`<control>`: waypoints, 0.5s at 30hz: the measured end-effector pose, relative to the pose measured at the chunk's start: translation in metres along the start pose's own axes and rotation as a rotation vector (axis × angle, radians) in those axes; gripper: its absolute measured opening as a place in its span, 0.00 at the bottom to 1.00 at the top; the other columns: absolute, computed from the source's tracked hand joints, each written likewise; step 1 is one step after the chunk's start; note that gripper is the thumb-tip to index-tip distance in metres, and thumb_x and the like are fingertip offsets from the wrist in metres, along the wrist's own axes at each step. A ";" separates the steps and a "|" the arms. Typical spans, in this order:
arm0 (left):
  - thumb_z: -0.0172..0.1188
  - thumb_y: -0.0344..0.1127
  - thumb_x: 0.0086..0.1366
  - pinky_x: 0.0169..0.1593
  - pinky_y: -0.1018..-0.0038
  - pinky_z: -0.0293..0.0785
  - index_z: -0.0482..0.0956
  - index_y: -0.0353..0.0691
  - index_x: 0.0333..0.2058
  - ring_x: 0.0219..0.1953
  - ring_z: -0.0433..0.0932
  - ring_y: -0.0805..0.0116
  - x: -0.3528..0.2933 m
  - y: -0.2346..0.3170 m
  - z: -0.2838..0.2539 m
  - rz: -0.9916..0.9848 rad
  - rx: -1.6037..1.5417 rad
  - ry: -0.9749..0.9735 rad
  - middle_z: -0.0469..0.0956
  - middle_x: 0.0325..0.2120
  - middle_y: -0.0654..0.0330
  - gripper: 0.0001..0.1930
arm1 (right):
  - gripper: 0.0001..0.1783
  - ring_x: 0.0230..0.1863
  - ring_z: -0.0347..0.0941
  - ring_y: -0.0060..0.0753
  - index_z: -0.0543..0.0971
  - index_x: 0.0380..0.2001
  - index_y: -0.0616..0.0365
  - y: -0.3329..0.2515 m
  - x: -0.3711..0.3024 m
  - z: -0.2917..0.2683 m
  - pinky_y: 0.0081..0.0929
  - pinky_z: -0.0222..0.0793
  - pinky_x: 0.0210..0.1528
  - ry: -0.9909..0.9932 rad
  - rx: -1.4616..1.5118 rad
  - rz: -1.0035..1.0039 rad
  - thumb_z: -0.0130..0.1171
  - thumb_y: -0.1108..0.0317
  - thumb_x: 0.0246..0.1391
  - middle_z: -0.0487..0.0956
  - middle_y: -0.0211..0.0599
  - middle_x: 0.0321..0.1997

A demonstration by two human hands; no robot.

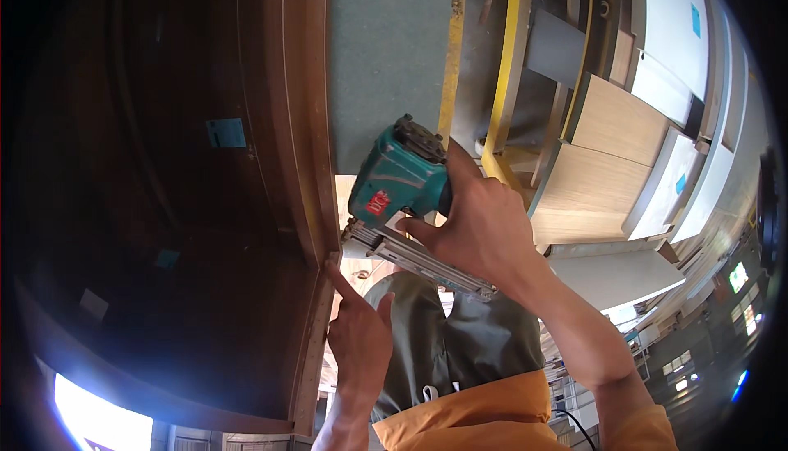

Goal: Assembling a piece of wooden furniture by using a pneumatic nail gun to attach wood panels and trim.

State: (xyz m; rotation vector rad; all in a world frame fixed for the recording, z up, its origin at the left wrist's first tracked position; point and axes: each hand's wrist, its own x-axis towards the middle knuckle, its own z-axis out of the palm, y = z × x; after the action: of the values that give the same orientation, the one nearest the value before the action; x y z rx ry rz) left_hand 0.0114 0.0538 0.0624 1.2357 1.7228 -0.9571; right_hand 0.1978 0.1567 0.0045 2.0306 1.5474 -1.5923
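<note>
My right hand (491, 225) is wrapped round the handle of a teal nail gun (400, 173) with a dark cap and a silver magazine slanting down to the right. The gun's nose is close to the front edge of a dark brown wooden cabinet (287, 135), whose inside fills the left of the view. Whether the nose touches the wood, I cannot tell. Below it, my left hand (359, 340) rests by the same edge, holding nothing. Its index finger is stretched out to a corner joint (331, 260) of the frame, the thumb stands apart, and the other fingers are curled.
A grey-green board surface (390, 49) with a worn yellow edge lies beyond the gun. To the right stand a yellow frame (507, 65), light wood panels (611, 139) and white panels (673, 20). Small blue labels (226, 133) are stuck inside the cabinet.
</note>
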 end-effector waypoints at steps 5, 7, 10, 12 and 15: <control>0.61 0.50 0.74 0.38 0.58 0.85 0.38 0.23 0.74 0.34 0.87 0.42 0.005 0.006 -0.002 -0.037 0.007 -0.040 0.84 0.33 0.38 0.50 | 0.30 0.32 0.85 0.57 0.75 0.39 0.63 -0.004 0.008 0.009 0.50 0.81 0.36 0.009 -0.003 -0.072 0.78 0.49 0.48 0.84 0.49 0.27; 0.61 0.49 0.74 0.38 0.57 0.85 0.45 0.24 0.71 0.34 0.87 0.42 0.005 0.006 -0.005 -0.009 -0.098 -0.019 0.84 0.33 0.37 0.45 | 0.31 0.31 0.85 0.56 0.75 0.40 0.63 -0.010 0.011 0.009 0.48 0.81 0.33 -0.064 -0.037 -0.040 0.77 0.49 0.49 0.84 0.49 0.26; 0.66 0.48 0.72 0.42 0.59 0.86 0.59 0.31 0.64 0.40 0.88 0.47 0.000 0.010 0.001 0.095 -0.663 -0.032 0.83 0.42 0.37 0.35 | 0.30 0.30 0.85 0.55 0.74 0.41 0.63 -0.012 0.011 0.013 0.48 0.81 0.32 -0.049 -0.063 -0.070 0.77 0.51 0.49 0.84 0.48 0.25; 0.69 0.42 0.71 0.52 0.62 0.83 0.62 0.34 0.65 0.50 0.86 0.54 0.001 0.010 0.020 0.141 -1.041 -0.090 0.81 0.51 0.43 0.33 | 0.30 0.30 0.85 0.55 0.74 0.41 0.62 -0.016 0.011 0.016 0.48 0.81 0.32 -0.068 -0.072 -0.076 0.77 0.51 0.49 0.84 0.49 0.25; 0.65 0.35 0.74 0.60 0.62 0.79 0.64 0.36 0.66 0.53 0.84 0.60 0.010 0.014 0.056 0.182 -1.565 -0.181 0.80 0.54 0.49 0.28 | 0.30 0.30 0.85 0.56 0.73 0.41 0.62 -0.017 0.009 0.026 0.49 0.80 0.31 -0.066 -0.086 -0.102 0.77 0.52 0.49 0.84 0.50 0.26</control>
State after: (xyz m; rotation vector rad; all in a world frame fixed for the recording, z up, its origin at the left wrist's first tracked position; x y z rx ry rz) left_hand 0.0322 0.0100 0.0286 0.1961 1.4896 0.4565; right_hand 0.1673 0.1542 -0.0057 1.8643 1.6887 -1.5809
